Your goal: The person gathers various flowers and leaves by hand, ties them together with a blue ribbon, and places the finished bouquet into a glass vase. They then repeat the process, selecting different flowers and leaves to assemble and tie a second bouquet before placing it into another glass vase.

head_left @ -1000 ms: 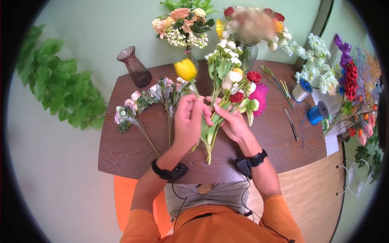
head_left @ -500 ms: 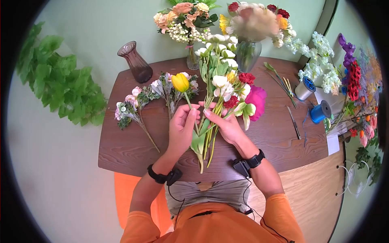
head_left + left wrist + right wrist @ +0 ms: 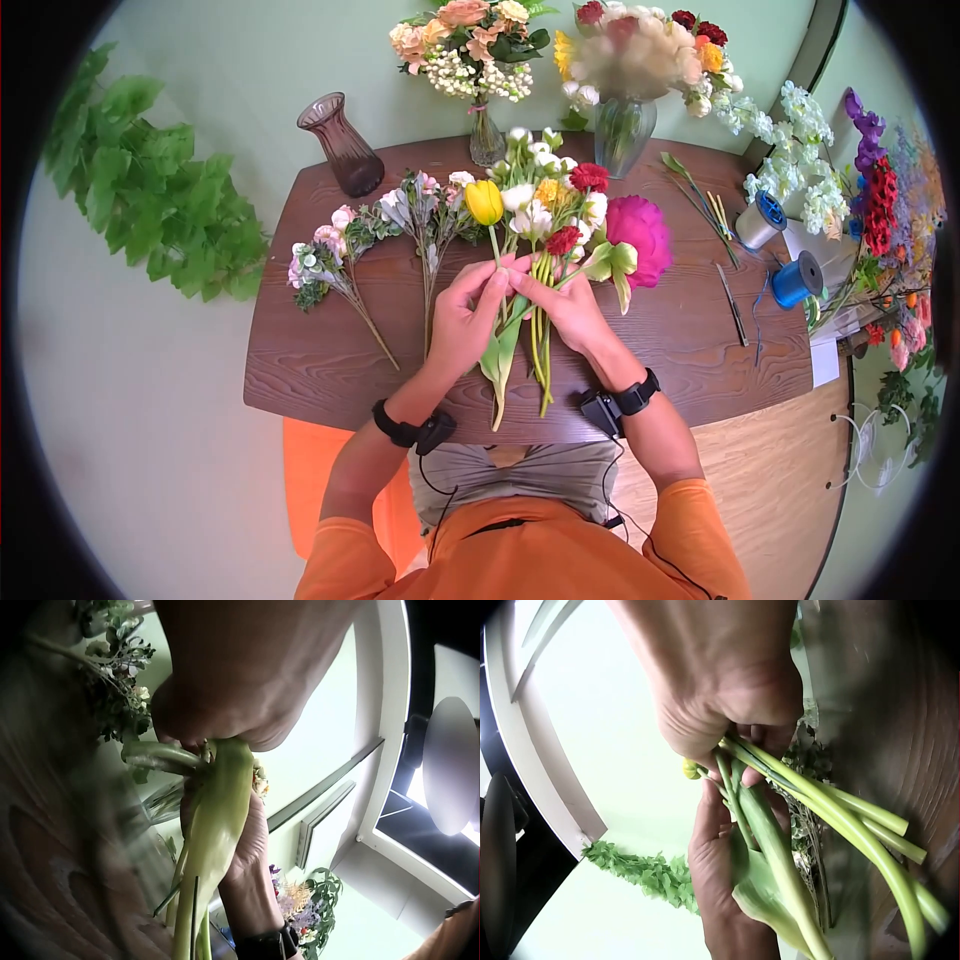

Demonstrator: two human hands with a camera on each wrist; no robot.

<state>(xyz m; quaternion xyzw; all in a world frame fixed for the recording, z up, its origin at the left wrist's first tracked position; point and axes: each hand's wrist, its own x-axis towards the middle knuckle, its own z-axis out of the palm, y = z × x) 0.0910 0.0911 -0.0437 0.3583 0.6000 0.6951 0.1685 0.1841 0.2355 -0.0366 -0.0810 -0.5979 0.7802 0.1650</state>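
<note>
My left hand pinches the stem of a yellow tulip, its bloom upright at the left edge of a mixed bunch. The right hand grips that bunch: white blossoms, red carnations, and a large magenta flower at its right. Both hands' fingertips meet around the stems over the table's middle. In the right wrist view, several green stems fan out below the right hand, and the tulip's broad leaf hangs beside them. The fingers hide where the stems cross.
Pink flower sprays lie left on the wooden table. Behind stand a purple glass vase and two filled vases. To the right are a white spool, a blue spool, tweezers-like metal tool and loose cut stems.
The tulip has straightened up and moved right, close against the bunch. The bunch has come down and its stems hang more upright. The two hands have drawn together.
</note>
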